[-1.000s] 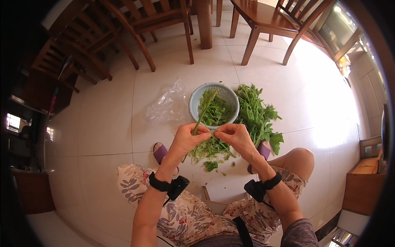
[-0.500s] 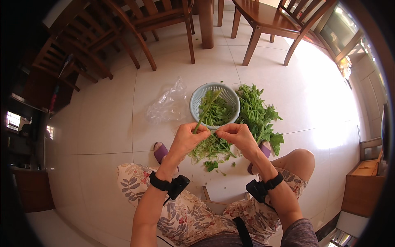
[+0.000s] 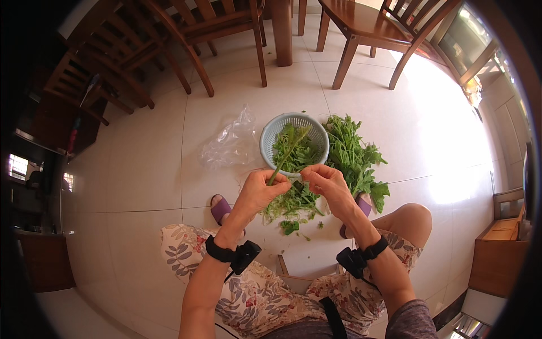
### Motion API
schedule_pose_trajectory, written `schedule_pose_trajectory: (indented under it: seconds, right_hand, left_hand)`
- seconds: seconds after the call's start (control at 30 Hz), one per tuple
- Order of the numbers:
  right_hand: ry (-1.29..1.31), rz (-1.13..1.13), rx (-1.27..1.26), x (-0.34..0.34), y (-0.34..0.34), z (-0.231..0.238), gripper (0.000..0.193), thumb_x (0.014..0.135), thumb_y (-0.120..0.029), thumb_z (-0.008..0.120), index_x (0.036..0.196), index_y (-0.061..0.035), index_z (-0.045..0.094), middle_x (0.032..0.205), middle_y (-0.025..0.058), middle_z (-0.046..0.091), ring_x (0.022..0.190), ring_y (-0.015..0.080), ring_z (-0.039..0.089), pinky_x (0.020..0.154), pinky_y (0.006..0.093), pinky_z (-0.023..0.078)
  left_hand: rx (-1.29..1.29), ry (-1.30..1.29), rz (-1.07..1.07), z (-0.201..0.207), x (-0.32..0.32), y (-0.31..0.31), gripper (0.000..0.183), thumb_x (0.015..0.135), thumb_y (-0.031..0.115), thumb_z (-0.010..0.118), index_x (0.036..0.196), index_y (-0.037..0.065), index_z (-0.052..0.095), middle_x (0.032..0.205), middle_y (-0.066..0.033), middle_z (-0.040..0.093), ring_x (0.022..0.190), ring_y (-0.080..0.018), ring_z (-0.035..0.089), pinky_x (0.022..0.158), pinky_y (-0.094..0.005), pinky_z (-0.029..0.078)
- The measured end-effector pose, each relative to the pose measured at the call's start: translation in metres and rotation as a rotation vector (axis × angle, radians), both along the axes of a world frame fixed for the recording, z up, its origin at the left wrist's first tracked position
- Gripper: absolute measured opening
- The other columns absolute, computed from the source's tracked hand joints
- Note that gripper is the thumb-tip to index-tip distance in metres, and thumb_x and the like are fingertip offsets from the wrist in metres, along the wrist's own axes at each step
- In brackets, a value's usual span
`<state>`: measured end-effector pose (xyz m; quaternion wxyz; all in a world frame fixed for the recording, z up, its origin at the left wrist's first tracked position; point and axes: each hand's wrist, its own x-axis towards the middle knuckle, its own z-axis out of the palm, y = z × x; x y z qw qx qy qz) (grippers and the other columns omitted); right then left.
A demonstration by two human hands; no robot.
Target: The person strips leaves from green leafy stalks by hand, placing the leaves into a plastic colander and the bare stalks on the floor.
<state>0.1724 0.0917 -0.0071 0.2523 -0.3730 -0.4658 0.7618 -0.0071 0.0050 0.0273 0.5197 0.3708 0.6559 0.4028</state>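
A long green leafy stem [image 3: 288,148] is pinched in my left hand [image 3: 261,189], its tip slanting up and right over the basket. My right hand [image 3: 327,186] is beside it, thumb and forefinger pressed together; whatever lies between them is too small to make out. Just beyond both hands stands a round grey-blue plastic basket [image 3: 265,148] with picked greens [image 3: 299,155] inside. Below the hands, a heap of stringy peelings and leaf scraps [image 3: 291,203] lies on the floor. A large bunch of leafy greens [image 3: 353,152] rests right of the basket.
A crumpled clear plastic bag [image 3: 230,141] lies left of the basket on the pale tiled floor [image 3: 141,169]. My feet in purple slippers [image 3: 221,209] flank the scraps. Wooden chairs [image 3: 372,28] and a table leg [image 3: 281,34] stand at the far side.
My right hand has shifted slightly up and away from the left. The stem in my left hand has tilted further right over the basket.
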Motion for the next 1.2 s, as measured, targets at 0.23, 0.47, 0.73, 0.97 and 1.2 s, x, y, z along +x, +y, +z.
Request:
schedule_pose_trajectory:
  seconds: [0.23, 0.47, 0.73, 0.97, 1.2]
  right_hand:
    - [0.049, -0.081, -0.045, 0.01, 0.013, 0.002, 0.017, 0.09, -0.025, 0.061, 0.089, -0.0077, 0.065, 0.085, -0.0033, 0.063, 0.062, 0.002, 0.047, 0.059, 0.0182, 0.038]
    - [0.038, -0.161, -0.026, 0.02, 0.026, 0.007, 0.019, 0.092, -0.026, 0.057, 0.097, -0.0089, 0.061, 0.092, -0.0002, 0.066, 0.061, -0.0002, 0.046, 0.061, 0.0169, 0.04]
    - [-0.121, -0.236, 0.184, 0.026, 0.041, 0.018, 0.023, 0.09, -0.026, 0.059, 0.095, -0.0047, 0.065, 0.087, 0.0012, 0.067, 0.06, 0.0036, 0.05, 0.058, 0.0202, 0.043]
    - [-0.713, 0.106, 0.817, 0.005, 0.014, 0.024, 0.017, 0.078, -0.021, 0.068, 0.084, -0.0051, 0.067, 0.07, 0.0095, 0.063, 0.062, 0.0215, 0.061, 0.06, 0.0345, 0.047]
    - [-0.323, 0.21, 0.583, -0.009, -0.013, 0.031, 0.023, 0.078, -0.021, 0.07, 0.085, -0.0003, 0.064, 0.064, 0.008, 0.059, 0.057, 0.014, 0.055, 0.056, 0.0293, 0.044]
  left_hand:
    - [-0.02, 0.062, 0.039, 0.0, -0.003, -0.002, 0.02, 0.076, 0.021, 0.07, 0.083, 0.002, 0.066, 0.069, 0.0027, 0.056, 0.06, -0.0059, 0.047, 0.055, -0.0218, 0.037]
    - [-0.007, 0.206, 0.133, -0.013, -0.015, -0.005, 0.021, 0.077, 0.019, 0.069, 0.084, 0.001, 0.066, 0.07, 0.0004, 0.058, 0.064, -0.0083, 0.051, 0.059, -0.0244, 0.04]
    - [0.058, -0.193, 0.214, -0.021, -0.03, -0.003, 0.025, 0.087, 0.022, 0.062, 0.1, 0.0, 0.064, 0.085, -0.0045, 0.062, 0.071, -0.0096, 0.054, 0.067, -0.0226, 0.045]
    - [0.147, -0.729, 0.216, -0.013, -0.027, -0.001, 0.033, 0.096, 0.016, 0.046, 0.118, -0.008, 0.052, 0.111, -0.016, 0.058, 0.104, -0.0263, 0.059, 0.093, -0.0339, 0.049]
    - [0.156, -0.862, 0.19, -0.015, -0.007, 0.005, 0.033, 0.098, 0.016, 0.042, 0.121, -0.007, 0.049, 0.12, -0.0156, 0.054, 0.115, -0.0262, 0.053, 0.104, -0.0353, 0.042]
